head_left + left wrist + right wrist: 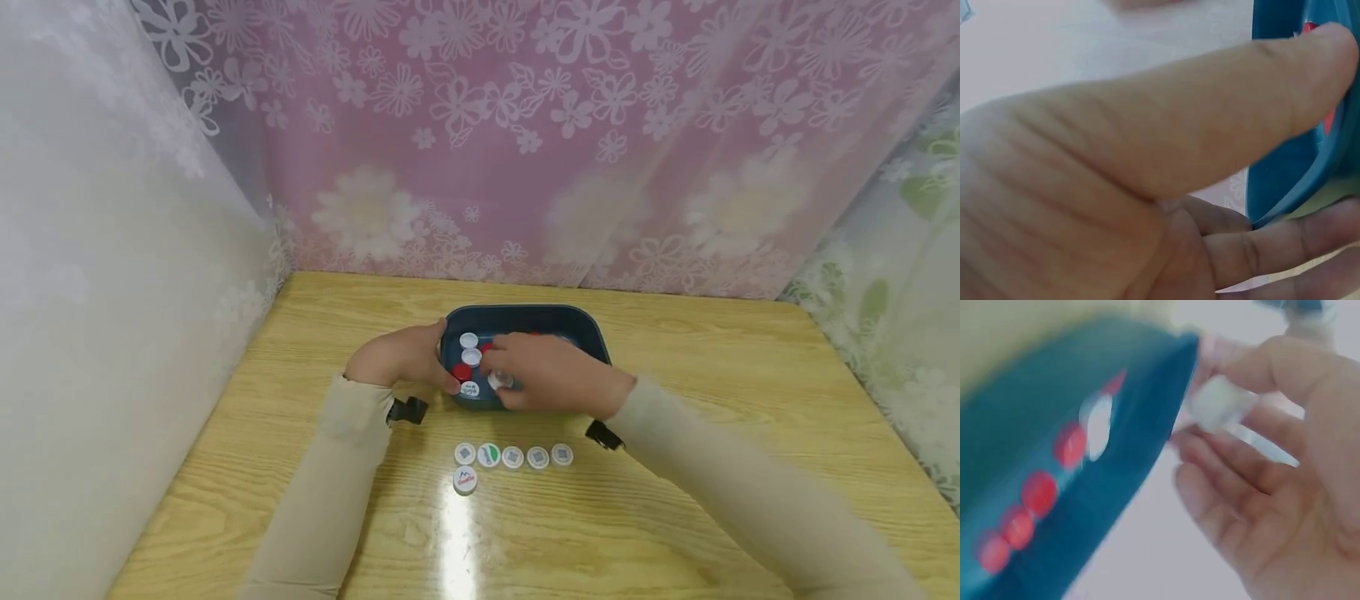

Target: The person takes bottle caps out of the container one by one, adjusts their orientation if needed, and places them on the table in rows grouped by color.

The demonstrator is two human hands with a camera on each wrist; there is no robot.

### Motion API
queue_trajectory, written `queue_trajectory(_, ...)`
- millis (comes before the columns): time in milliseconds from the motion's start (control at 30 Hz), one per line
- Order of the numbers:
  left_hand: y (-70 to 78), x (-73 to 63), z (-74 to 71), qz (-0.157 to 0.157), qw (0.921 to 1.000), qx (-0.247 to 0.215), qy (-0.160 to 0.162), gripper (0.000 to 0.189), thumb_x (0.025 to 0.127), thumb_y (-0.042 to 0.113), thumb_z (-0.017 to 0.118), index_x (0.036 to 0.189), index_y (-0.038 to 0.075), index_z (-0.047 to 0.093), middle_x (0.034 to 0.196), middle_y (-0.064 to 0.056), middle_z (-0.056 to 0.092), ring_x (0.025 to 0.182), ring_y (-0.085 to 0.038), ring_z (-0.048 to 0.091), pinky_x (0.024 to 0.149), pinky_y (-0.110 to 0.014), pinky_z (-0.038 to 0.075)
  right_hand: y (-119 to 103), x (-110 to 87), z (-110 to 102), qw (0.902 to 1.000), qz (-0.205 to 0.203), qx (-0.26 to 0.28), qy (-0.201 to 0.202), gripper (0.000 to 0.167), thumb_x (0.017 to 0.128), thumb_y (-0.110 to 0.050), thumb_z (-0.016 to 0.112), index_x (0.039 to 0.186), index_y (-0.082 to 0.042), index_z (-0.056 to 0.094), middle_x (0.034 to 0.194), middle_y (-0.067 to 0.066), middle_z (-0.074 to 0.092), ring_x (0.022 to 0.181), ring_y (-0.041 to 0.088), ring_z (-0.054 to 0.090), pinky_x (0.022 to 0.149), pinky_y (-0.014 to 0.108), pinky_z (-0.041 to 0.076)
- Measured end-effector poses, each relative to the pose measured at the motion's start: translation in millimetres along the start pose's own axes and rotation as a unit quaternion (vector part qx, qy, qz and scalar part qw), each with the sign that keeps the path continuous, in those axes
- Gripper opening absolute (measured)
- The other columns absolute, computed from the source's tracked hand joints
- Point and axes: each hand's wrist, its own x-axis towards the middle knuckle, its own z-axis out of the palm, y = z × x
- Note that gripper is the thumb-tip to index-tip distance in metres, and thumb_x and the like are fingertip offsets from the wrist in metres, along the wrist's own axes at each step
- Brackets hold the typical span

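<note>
A dark teal rectangular basin (525,315) stands on the table, holding loose white and red bottle caps. My left hand (405,360) grips its left end, the thumb (1241,119) over the rim and the fingers outside, below it. Above the basin's inside, my right hand (561,375) pinches a white bottle cap (1215,405) between thumb and fingertips. Several red caps (1039,494) and a white cap (1099,428) show blurred in the right wrist view. Near the left hand lie a red cap (462,372) and a printed white cap (469,389).
In front of the basin, several printed white caps (513,457) form a row on the wooden table (675,517). One more cap (465,480) sits below the row's left end. Flowered curtains (480,167) hang behind and at both sides.
</note>
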Motion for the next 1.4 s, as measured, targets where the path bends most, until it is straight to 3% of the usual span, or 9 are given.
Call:
queue_trajectory(133,0.1,0.2,1.3,-0.011,0.9999,0.002,0.009,0.120,0.083,0.034,0.089,0.168,0.013,0.007,0.167,-0.010,0.032,0.150,-0.031,0.036,0.118,-0.050,0.037,-26,-34.9,26,0.9936,-0.055,0.029,0.095,0.026,0.091,-0.021,0.080,0.111,-0.015,0.065,0.100,-0.007,0.064,0.084,0.007,0.055,0.073,0.022,0.051)
queue_trajectory(267,0.7,1.5,2.3,-0.020,0.9997,0.008,0.013,0.121,0.082,0.038,0.089,0.168,0.016,0.006,0.169,-0.008,0.029,0.151,-0.030,0.034,0.118,-0.050,0.037,-40,-54.6,55,0.9842,-0.119,-0.010,0.130,0.025,0.089,-0.020,0.084,0.096,-0.016,0.060,0.090,-0.008,0.059,0.080,0.007,0.053,0.071,0.020,0.048)
queue_trajectory(433,0.8,2.9,2.9,-0.029,0.9995,0.009,0.010,0.121,0.082,0.038,0.089,0.168,0.016,0.007,0.169,-0.008,0.028,0.152,-0.030,0.033,0.118,-0.051,0.037,-47,-64.8,78,0.9823,-0.151,-0.074,0.082,0.024,0.093,-0.021,0.080,0.091,-0.017,0.057,0.083,-0.009,0.056,0.076,0.007,0.049,0.069,0.018,0.045)
queue_trajectory(667,1.0,3.5,3.9,-0.029,0.9995,0.010,0.009,0.121,0.082,0.037,0.089,0.168,0.016,0.007,0.169,-0.008,0.028,0.152,-0.030,0.033,0.119,-0.051,0.036,-53,-65.1,91,0.9789,-0.160,-0.122,0.034,0.015,0.100,-0.026,0.071,0.088,-0.020,0.064,0.090,-0.009,0.064,0.083,0.007,0.056,0.077,0.020,0.052)
queue_trajectory(933,2.4,2.8,1.7,-0.032,0.9991,0.025,0.012,0.121,0.083,0.039,0.089,0.168,0.016,0.007,0.170,-0.007,0.028,0.152,-0.030,0.033,0.119,-0.051,0.036,-53,-65.5,89,0.9776,-0.144,-0.150,0.031,0.008,0.098,-0.016,0.073,0.093,-0.020,0.068,0.091,-0.006,0.057,0.082,0.009,0.052,0.073,0.021,0.052)
queue_trajectory(1400,1.3,4.3,1.6,-0.027,0.9991,0.030,0.012,0.121,0.083,0.039,0.089,0.168,0.016,0.005,0.169,-0.008,0.028,0.152,-0.030,0.034,0.118,-0.050,0.037,-53,-59.5,86,0.9816,-0.145,-0.121,0.029,0.008,0.098,-0.015,0.072,0.092,-0.019,0.069,0.095,-0.006,0.061,0.084,0.008,0.055,0.076,0.022,0.053)
